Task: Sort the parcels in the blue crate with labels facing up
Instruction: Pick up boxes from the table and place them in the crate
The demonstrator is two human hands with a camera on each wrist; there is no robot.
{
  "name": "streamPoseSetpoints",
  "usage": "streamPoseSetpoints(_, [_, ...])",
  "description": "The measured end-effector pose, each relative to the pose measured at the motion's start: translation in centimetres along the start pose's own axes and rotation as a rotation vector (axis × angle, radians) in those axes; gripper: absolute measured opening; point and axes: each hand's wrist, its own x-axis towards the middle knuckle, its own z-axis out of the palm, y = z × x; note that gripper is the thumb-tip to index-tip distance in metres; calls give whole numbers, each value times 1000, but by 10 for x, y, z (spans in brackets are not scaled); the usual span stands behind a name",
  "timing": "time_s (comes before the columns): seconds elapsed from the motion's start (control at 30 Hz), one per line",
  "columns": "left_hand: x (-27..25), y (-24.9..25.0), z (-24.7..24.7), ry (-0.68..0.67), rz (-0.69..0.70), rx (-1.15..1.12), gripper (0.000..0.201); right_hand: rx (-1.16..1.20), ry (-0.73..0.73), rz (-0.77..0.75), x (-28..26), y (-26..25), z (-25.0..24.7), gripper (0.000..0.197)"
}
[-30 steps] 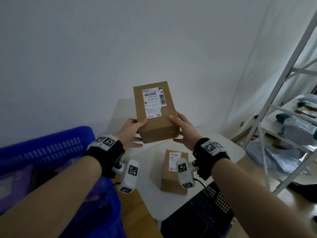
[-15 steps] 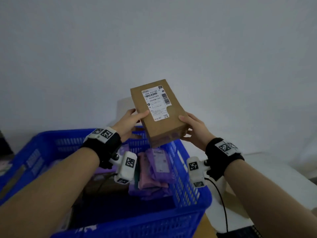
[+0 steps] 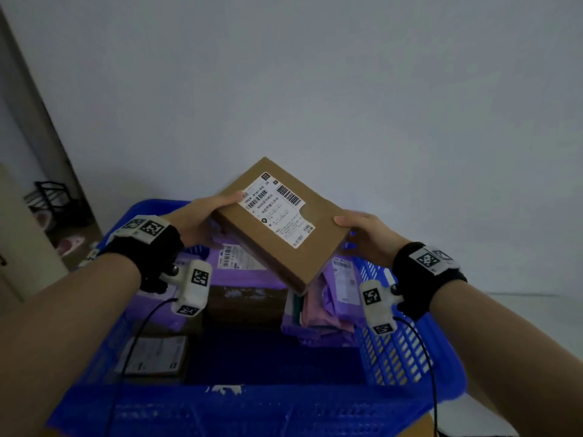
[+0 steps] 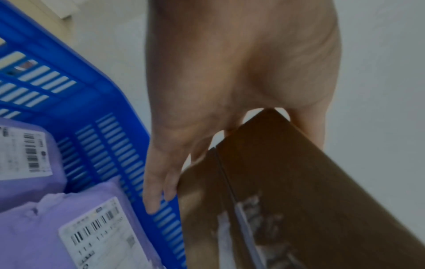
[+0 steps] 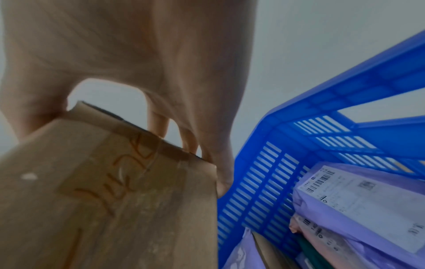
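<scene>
The box (image 3: pixel 277 225), label up, is held above the crate (image 3: pixel 391 351), gripped at opposite edges by the left hand (image 3: pixel 202 220) and right hand (image 3: pixel 367 234). Rigid, seemingly light cardboard; edge holds should suffice.

Bare crate floor (image 3: pixel 277 357) between parcels (image 3: pixel 318 313)
</scene>
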Motion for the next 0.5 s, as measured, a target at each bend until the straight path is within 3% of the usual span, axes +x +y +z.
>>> streamPoseSetpoints(0.2, [13,-17,-12,77,-23,-140,68,35,83,21,33,2,-1,38])
streamPoseSetpoints(0.27, [16,-21,-13,106,-36,-120,65,35,119,103,39,2,-2,49])
streamPoseSetpoints(0.33, [16,-25,-16,105,-56,-102,63,34,25,221,43,5,-3,54])
streamPoseSetpoints(0.4, [19,-32,-21,77,-92,-111,71,2,-81,266,45,11,-3,48])
streamPoseSetpoints(0.5, [19,-42,-25,1,-143,-85,95,-35,-97,206,45,20,1,39])
